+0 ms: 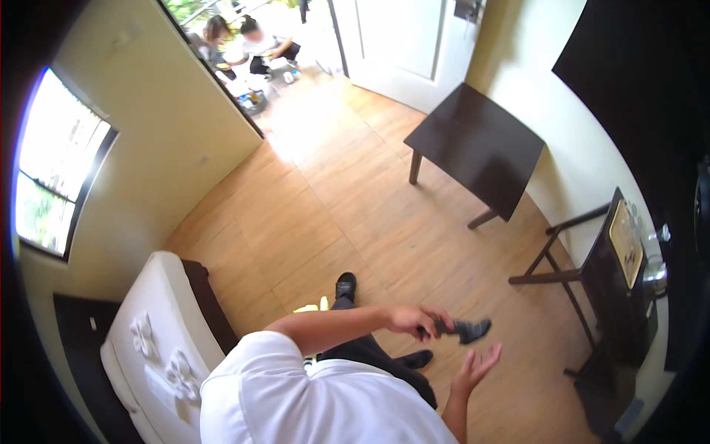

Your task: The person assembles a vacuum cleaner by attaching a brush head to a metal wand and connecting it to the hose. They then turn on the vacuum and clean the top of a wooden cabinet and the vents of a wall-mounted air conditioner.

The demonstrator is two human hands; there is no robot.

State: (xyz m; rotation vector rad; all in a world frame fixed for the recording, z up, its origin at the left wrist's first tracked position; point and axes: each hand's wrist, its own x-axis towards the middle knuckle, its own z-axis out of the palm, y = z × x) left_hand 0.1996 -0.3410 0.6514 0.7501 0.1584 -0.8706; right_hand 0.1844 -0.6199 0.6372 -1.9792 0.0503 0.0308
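Note:
My left hand point(414, 322) is closed round a dark object point(473, 331) with a narrow grip and a wider grey-black end that points right. Its exact kind cannot be made out. My right hand point(477, 366) is raised below that wider end, palm turned up and fingers apart, holding nothing. A small gap shows between the hand and the object. Under both hands lies the wood-look tiled floor point(310, 214), where my dark shoes point(345, 285) show. Something yellow point(314, 305) peeks out behind my left forearm, mostly hidden.
A bed point(159, 296) with folded white towels stands at left. A dark table point(481, 140) is ahead to the right; a dark chair point(558, 274) stands near a tray point(627, 244). Beyond the open white door point(414, 52), people point(262, 48) crouch outside.

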